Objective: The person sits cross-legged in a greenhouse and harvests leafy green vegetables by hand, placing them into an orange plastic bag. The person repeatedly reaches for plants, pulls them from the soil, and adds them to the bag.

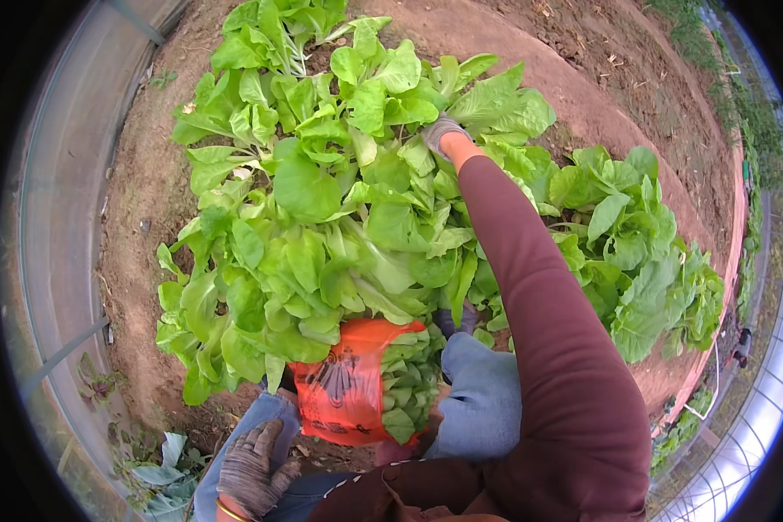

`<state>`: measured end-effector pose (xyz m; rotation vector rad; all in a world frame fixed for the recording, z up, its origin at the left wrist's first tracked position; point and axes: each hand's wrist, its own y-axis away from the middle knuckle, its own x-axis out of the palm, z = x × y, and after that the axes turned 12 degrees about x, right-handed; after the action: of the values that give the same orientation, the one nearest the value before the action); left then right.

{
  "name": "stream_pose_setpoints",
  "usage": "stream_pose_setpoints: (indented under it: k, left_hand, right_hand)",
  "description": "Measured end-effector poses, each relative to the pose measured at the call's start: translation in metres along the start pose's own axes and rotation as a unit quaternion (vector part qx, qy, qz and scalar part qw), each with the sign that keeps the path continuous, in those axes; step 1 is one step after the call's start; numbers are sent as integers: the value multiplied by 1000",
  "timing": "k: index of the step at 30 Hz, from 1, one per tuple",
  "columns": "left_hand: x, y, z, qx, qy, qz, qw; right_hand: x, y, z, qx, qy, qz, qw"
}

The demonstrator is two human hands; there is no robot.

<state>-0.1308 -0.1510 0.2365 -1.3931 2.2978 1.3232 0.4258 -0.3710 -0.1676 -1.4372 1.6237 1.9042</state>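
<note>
My right hand [445,136], in a grey knit glove, reaches far forward into a dense patch of light-green leafy vegetables [307,183]. Leaves hide its fingers, so its grip does not show. Beside it, broad leaves [502,107] stand out to the right. My left hand [254,466], gloved in striped grey, rests on my jeans-clad left leg [261,417], thumb apart from the fingers and nothing held. Between my knees lies an orange-red plastic bag [339,385] bearing print. Darker green leaves [404,385] are packed at its open right side.
A clear plastic greenhouse wall [65,196] curves along the left. Bare soil [143,189] runs between it and the plants. More leafy plants [646,261] grow at right, past my sleeve. Bluish-green plants [166,476] stand at lower left, near my leg.
</note>
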Motion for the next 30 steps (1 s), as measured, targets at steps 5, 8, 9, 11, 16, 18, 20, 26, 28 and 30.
stream_pose_setpoints:
  k: [5, 8, 9, 11, 16, 18, 20, 26, 28, 30]
  left_hand:
    - [0, 8, -13, -59, 24, -3, 998]
    - [-6, 2, -7, -23, 17, -7, 1000]
    - [-5, 3, -6, -18, 14, -9, 1000]
    - [-5, 4, -4, -7, 7, -11, 1000]
    - [-7, 4, -3, -24, 24, -1, 999]
    - [-6, 4, -1, -24, 22, -2, 999]
    - [-4, 6, 4, -20, 11, -2, 1000]
    - [-17, -4, -9, 15, 3, -20, 1000]
    - [-17, -5, -8, 18, 5, -21, 1000]
    - [-17, -5, -8, 17, 8, -19, 1000]
  right_hand:
    - [-46, 62, 35, 23, -100, 12, 995]
    - [-52, 74, 4, 19, -107, -57, 992]
    - [-61, 78, 0, 15, -115, -73, 991]
    - [-75, 88, -6, 44, -131, -106, 985]
    - [-75, 90, -23, 49, -48, -202, 977]
    - [-73, 91, -18, 64, 35, -201, 977]
    - [-71, 92, -11, 50, 131, -218, 966]
    - [-72, 90, 8, -1, 319, -180, 930]
    - [-67, 82, 3, 12, 298, -174, 938]
    - [-67, 79, 1, 11, 291, -160, 943]
